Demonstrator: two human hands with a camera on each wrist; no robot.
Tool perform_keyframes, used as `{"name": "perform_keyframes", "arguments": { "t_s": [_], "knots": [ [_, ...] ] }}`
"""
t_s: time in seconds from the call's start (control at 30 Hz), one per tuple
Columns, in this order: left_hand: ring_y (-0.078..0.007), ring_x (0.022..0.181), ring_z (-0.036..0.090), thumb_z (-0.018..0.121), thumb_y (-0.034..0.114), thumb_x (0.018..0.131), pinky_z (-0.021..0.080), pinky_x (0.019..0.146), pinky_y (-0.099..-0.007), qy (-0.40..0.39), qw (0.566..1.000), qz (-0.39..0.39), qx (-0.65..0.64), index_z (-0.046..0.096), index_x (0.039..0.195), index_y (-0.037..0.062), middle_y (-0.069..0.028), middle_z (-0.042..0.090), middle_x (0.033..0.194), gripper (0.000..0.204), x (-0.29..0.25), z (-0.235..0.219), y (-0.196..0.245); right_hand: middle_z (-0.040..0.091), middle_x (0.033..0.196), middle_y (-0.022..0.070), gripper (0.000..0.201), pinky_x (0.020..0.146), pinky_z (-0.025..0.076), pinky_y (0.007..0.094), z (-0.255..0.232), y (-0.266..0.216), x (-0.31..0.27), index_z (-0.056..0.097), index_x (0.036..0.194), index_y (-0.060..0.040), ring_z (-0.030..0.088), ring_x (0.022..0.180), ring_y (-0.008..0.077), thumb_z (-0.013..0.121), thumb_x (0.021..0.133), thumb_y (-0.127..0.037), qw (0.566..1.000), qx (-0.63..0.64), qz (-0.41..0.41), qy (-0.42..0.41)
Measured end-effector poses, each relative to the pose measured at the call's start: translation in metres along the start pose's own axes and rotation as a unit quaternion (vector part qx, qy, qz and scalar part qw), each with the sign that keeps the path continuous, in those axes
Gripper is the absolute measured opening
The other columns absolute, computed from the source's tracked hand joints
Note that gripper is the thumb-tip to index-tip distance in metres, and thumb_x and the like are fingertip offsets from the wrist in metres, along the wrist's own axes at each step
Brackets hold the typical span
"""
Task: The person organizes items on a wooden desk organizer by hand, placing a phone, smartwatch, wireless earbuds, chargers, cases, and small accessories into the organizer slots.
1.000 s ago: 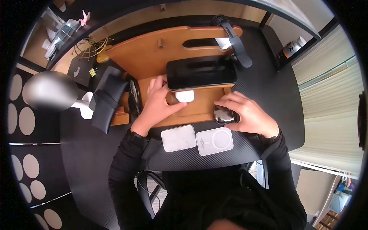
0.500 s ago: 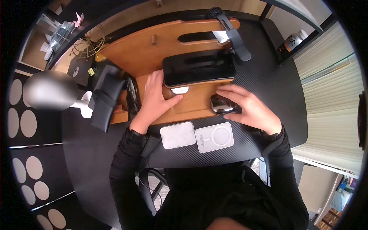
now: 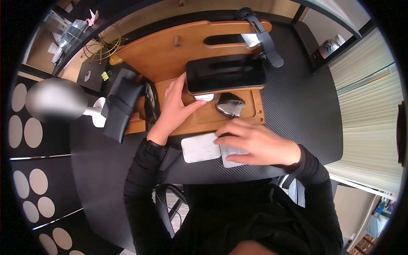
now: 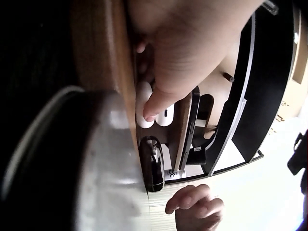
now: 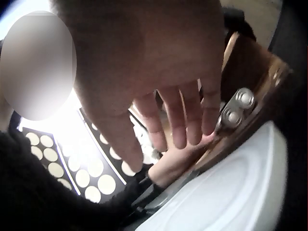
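The left hand [image 3: 172, 111] is spread wide, thumb touching a white earbud case [image 3: 205, 97] just below the black phone [image 3: 225, 74] — the case sits between thumb and fingers, unpinched. The right hand [image 3: 259, 144] is loosely open over a pale slab [image 3: 225, 160] — contact unclear — near the glossy dark case [image 3: 230, 106] in the wooden organizer [image 3: 187, 126].
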State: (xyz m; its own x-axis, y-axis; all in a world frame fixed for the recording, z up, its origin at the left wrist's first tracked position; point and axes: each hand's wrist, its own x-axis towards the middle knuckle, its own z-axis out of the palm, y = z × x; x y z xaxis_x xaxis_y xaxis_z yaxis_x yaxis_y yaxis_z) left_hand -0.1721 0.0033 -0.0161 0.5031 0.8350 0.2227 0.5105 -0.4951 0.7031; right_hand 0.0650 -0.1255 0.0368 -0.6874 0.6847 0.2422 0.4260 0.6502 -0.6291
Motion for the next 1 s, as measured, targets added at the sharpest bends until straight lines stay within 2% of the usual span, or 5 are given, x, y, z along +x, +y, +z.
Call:
{"name": "perform_keyframes", "arguments": {
  "t_s": [0.23,0.4,0.5,0.73,1.0],
  "knots": [
    [-0.0366,0.12,0.05,0.081,0.032,0.078,0.037,0.103,-0.0435,0.024,0.999,0.025,0.0,0.044,0.14,0.001,-0.0196,0.056,0.126,0.078,0.001,0.002,-0.002,0.053,0.1,0.0074,0.04,0.082,0.043,0.0335,0.041,-0.019,0.028,0.062,0.109,-0.0021,0.053,0.098,0.0222,0.073,0.072,-0.016,0.978,-0.209,-0.008,0.015],
    [-0.0373,0.122,0.049,0.079,0.032,0.078,0.035,0.104,-0.0437,0.02,0.998,0.058,0.014,0.049,0.134,0.0008,-0.0187,0.056,0.127,0.07,0.002,0.0,-0.001,0.052,0.113,0.0108,0.057,0.088,0.043,0.035,0.043,-0.02,0.033,0.06,0.12,-0.0022,0.052,0.105,0.0254,0.078,0.067,-0.013,0.985,-0.163,0.014,-0.044],
    [-0.0372,0.124,0.048,0.078,0.033,0.079,0.035,0.105,-0.0436,0.021,0.997,0.07,0.018,0.049,0.132,0.0005,-0.0182,0.056,0.127,0.068,0.003,0.0,-0.002,0.052,0.11,0.0119,0.045,0.088,0.044,0.037,0.03,-0.018,0.028,0.062,0.109,-0.0042,0.053,0.104,0.0291,0.074,0.066,-0.008,0.994,-0.098,0.004,0.042],
    [-0.0358,0.125,0.048,0.077,0.032,0.08,0.034,0.106,-0.0435,0.029,0.996,0.078,0.012,0.05,0.132,0.0005,-0.0181,0.056,0.128,0.067,0.002,0.002,-0.002,0.056,0.121,0.009,0.049,0.099,0.048,0.038,-0.068,0.025,-0.031,0.069,0.106,-0.01,0.057,0.114,0.0267,0.082,0.058,-0.011,0.979,0.163,0.118,-0.017],
    [-0.0365,0.125,0.047,0.077,0.031,0.08,0.034,0.105,-0.044,0.021,0.998,0.053,0.019,0.05,0.131,-0.0001,-0.0187,0.056,0.128,0.066,0.001,0.0,0.0,0.054,0.13,0.0096,0.051,0.094,0.053,0.0358,-0.078,0.051,-0.058,0.065,0.115,-0.0049,0.058,0.117,0.0224,0.08,0.067,0.001,0.942,0.184,0.249,0.131]
  ]
}}
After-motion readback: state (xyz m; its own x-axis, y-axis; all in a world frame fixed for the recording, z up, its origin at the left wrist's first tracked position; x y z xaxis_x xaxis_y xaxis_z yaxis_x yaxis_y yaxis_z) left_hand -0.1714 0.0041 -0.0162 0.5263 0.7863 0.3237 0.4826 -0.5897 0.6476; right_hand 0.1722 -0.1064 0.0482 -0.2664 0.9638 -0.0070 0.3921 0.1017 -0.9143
